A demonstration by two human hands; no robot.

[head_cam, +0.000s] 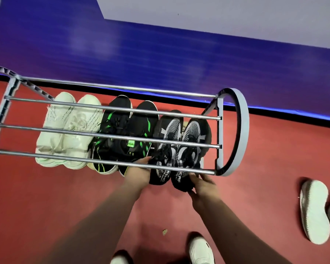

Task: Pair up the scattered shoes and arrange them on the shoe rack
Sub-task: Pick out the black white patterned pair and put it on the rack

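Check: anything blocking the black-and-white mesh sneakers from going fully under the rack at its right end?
Nothing visible. The black-and-white mesh sneakers are mostly inside the grey metal-bar shoe rack, with the left hand and right hand at their heels. Bars pass above them; the black-and-green sneakers lie alongside, not ahead.

Both bare forearms reach toward 12 o'clock, the left arm [103, 216] coming in from 7 o'clock and the right arm [236, 221] from 5 o'clock. The left hand [138, 173] grips the heel of the left shoe [161, 176] from its 9 o'clock side, thumb on top. The right hand [203, 186] curls its fingers round the heel of the right shoe [181, 180], from 4 o'clock.
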